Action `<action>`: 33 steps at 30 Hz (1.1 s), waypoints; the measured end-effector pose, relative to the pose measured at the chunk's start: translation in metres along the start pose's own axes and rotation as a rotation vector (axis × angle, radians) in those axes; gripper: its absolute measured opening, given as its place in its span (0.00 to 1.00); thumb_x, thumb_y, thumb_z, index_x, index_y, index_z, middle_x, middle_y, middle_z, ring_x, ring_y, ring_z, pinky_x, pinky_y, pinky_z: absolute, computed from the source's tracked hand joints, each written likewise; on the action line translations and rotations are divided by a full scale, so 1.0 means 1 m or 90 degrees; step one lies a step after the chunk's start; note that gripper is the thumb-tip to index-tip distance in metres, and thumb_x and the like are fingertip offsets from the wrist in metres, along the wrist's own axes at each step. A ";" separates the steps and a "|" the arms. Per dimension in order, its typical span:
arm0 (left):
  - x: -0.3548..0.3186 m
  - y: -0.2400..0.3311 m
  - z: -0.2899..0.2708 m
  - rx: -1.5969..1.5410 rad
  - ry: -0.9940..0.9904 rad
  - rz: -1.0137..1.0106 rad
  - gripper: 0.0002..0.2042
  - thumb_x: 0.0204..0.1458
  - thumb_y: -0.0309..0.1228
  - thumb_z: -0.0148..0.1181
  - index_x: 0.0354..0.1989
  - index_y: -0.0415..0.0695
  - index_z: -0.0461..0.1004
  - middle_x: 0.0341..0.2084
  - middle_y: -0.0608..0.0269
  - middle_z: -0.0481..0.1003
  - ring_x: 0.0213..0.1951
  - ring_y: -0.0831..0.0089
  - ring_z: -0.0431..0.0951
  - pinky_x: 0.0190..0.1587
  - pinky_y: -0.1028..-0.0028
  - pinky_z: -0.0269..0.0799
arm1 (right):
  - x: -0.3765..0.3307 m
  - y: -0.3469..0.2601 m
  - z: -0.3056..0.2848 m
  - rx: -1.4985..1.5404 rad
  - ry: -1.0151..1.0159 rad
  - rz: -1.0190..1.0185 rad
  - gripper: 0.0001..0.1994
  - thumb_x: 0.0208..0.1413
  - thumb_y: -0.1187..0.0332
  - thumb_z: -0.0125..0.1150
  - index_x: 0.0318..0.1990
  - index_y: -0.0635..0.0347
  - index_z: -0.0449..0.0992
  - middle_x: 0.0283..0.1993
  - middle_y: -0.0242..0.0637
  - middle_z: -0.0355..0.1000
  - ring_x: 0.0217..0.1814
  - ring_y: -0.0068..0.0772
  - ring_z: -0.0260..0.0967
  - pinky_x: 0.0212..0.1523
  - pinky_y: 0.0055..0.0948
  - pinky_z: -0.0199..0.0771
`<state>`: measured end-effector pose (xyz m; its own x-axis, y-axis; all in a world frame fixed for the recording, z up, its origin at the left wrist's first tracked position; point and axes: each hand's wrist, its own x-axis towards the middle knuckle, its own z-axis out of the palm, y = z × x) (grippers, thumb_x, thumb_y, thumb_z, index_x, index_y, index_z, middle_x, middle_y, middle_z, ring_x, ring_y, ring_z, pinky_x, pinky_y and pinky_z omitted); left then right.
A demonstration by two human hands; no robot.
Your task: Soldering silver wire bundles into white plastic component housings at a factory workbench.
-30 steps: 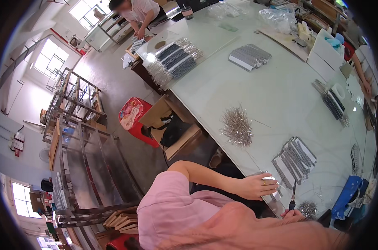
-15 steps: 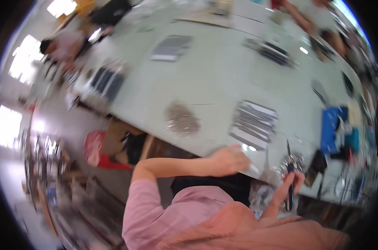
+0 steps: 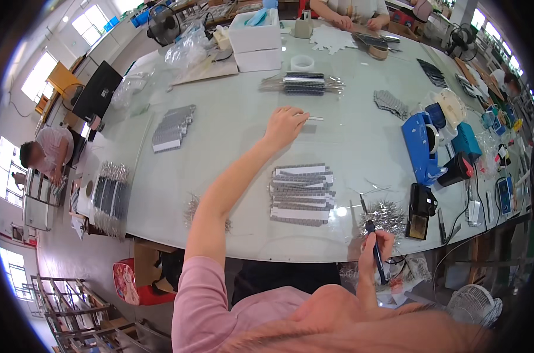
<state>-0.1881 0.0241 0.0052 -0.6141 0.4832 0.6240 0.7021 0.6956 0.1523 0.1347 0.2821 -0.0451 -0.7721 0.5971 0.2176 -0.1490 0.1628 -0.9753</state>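
Note:
My left hand [image 3: 286, 125] reaches over the middle of the table, its fingers closed on a short, thin pale strip [image 3: 316, 119] that sticks out to the right. Just beyond it lies a bundle of dark strips with wire ends [image 3: 304, 83]. In my right hand [image 3: 385, 244], at the front edge, is a soldering iron [image 3: 379, 266] with its thin tip pointing away from me. A heap of short silvery wire pieces [image 3: 386, 217] lies beside the iron. Between my arms is a stack of grey-and-white strips [image 3: 302, 194]; my left forearm partly covers another wire pile [image 3: 193, 207].
At right stand a blue tape dispenser [image 3: 417, 147], a black soldering stand [image 3: 421, 209] and a black cup [image 3: 457, 170]. More grey strips [image 3: 173, 129] lie at left. White foam boxes [image 3: 255, 38] and a tape roll [image 3: 302, 62] are farther back. A person works across the table.
My left hand has moved from near the table's front edge out to the middle, the arm now stretched. My right hand still holds the soldering iron. The view has shifted and become sharper.

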 end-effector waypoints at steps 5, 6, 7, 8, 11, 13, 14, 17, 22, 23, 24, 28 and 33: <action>-0.006 -0.013 0.017 0.011 -0.039 0.010 0.10 0.55 0.32 0.58 0.45 0.51 0.80 0.43 0.65 0.78 0.47 0.65 0.76 0.53 0.62 0.66 | -0.007 0.005 -0.005 -0.003 -0.030 0.053 0.08 0.56 0.76 0.60 0.41 0.62 0.68 0.31 0.28 0.65 0.31 0.15 0.62 0.33 0.18 0.63; -0.012 -0.014 0.015 0.004 -0.055 0.005 0.10 0.55 0.32 0.57 0.44 0.51 0.80 0.43 0.64 0.78 0.48 0.64 0.75 0.54 0.62 0.65 | -0.007 0.006 -0.003 -0.003 -0.030 0.057 0.08 0.56 0.76 0.60 0.41 0.62 0.68 0.31 0.28 0.65 0.31 0.15 0.62 0.33 0.18 0.63; -0.015 -0.009 0.011 -0.006 -0.071 0.002 0.10 0.56 0.32 0.57 0.44 0.51 0.80 0.43 0.64 0.78 0.49 0.63 0.74 0.56 0.61 0.65 | -0.006 0.005 -0.003 0.000 -0.030 0.053 0.08 0.56 0.76 0.60 0.41 0.62 0.68 0.31 0.28 0.66 0.31 0.15 0.62 0.32 0.17 0.63; -0.019 -0.008 0.005 -0.009 -0.077 0.000 0.10 0.56 0.32 0.57 0.44 0.51 0.80 0.43 0.64 0.78 0.49 0.63 0.74 0.56 0.61 0.65 | -0.005 0.006 -0.003 0.001 -0.034 0.050 0.09 0.55 0.76 0.60 0.41 0.62 0.68 0.31 0.28 0.66 0.30 0.15 0.62 0.32 0.17 0.63; -0.025 0.033 -0.037 -0.081 -0.090 0.002 0.10 0.55 0.32 0.58 0.44 0.49 0.79 0.46 0.61 0.77 0.52 0.60 0.73 0.56 0.60 0.64 | -0.003 0.006 -0.006 -0.006 0.000 0.023 0.07 0.58 0.74 0.58 0.42 0.60 0.67 0.28 0.32 0.69 0.23 0.17 0.62 0.22 0.18 0.61; -0.050 0.075 -0.083 -0.084 -0.109 0.015 0.11 0.52 0.31 0.60 0.44 0.46 0.78 0.48 0.58 0.75 0.52 0.59 0.73 0.57 0.58 0.64 | 0.000 0.007 -0.001 -0.017 0.010 -0.048 0.07 0.57 0.76 0.57 0.42 0.60 0.67 0.28 0.32 0.68 0.23 0.18 0.62 0.22 0.19 0.61; -0.070 0.096 -0.100 -0.085 -0.146 0.028 0.12 0.51 0.30 0.61 0.44 0.46 0.77 0.49 0.59 0.75 0.52 0.59 0.73 0.57 0.57 0.64 | 0.000 0.006 0.000 -0.025 0.005 -0.047 0.07 0.57 0.78 0.56 0.42 0.60 0.67 0.28 0.32 0.67 0.23 0.18 0.61 0.22 0.19 0.61; -0.131 0.141 -0.114 -0.061 -0.175 0.059 0.15 0.47 0.30 0.64 0.45 0.45 0.76 0.51 0.61 0.74 0.53 0.62 0.72 0.57 0.56 0.64 | 0.000 0.001 0.005 -0.029 -0.010 -0.036 0.07 0.57 0.78 0.55 0.42 0.61 0.66 0.29 0.32 0.66 0.23 0.18 0.62 0.22 0.20 0.62; -0.163 0.155 -0.103 0.014 -0.177 0.001 0.21 0.45 0.34 0.68 0.51 0.48 0.75 0.53 0.67 0.73 0.58 0.66 0.69 0.59 0.57 0.62 | -0.007 -0.006 0.003 -0.055 -0.082 -0.044 0.08 0.59 0.75 0.57 0.43 0.61 0.66 0.31 0.32 0.67 0.26 0.18 0.64 0.26 0.19 0.65; -0.163 0.156 -0.101 0.010 -0.174 -0.003 0.21 0.45 0.34 0.68 0.51 0.48 0.75 0.53 0.67 0.73 0.58 0.66 0.69 0.59 0.57 0.62 | -0.010 -0.010 0.001 -0.052 -0.101 -0.027 0.08 0.59 0.75 0.57 0.44 0.61 0.66 0.31 0.32 0.68 0.27 0.19 0.64 0.29 0.19 0.66; -0.160 0.157 -0.098 0.009 -0.168 0.010 0.21 0.46 0.34 0.67 0.51 0.48 0.75 0.53 0.66 0.73 0.57 0.66 0.69 0.60 0.57 0.61 | -0.011 -0.005 -0.002 -0.064 -0.109 -0.043 0.09 0.59 0.74 0.58 0.45 0.62 0.66 0.32 0.32 0.68 0.29 0.19 0.65 0.33 0.19 0.67; -0.154 0.156 -0.086 0.005 -0.148 0.035 0.18 0.48 0.32 0.64 0.50 0.48 0.75 0.50 0.66 0.75 0.57 0.67 0.70 0.60 0.57 0.60 | -0.007 0.000 -0.005 -0.122 -0.115 -0.190 0.13 0.57 0.73 0.61 0.47 0.65 0.66 0.37 0.42 0.73 0.36 0.27 0.73 0.39 0.24 0.72; -0.153 0.154 -0.078 0.025 -0.120 0.056 0.16 0.49 0.31 0.62 0.49 0.47 0.75 0.48 0.67 0.76 0.56 0.69 0.71 0.60 0.58 0.59 | 0.003 -0.002 -0.012 -0.164 -0.206 -0.328 0.17 0.52 0.75 0.63 0.48 0.62 0.65 0.38 0.47 0.75 0.36 0.43 0.74 0.48 0.40 0.74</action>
<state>0.0419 0.0155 -0.0077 -0.6098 0.6322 0.4780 0.7443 0.6640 0.0713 0.1399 0.2932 -0.0423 -0.7943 0.1332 0.5928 -0.4269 0.5718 -0.7006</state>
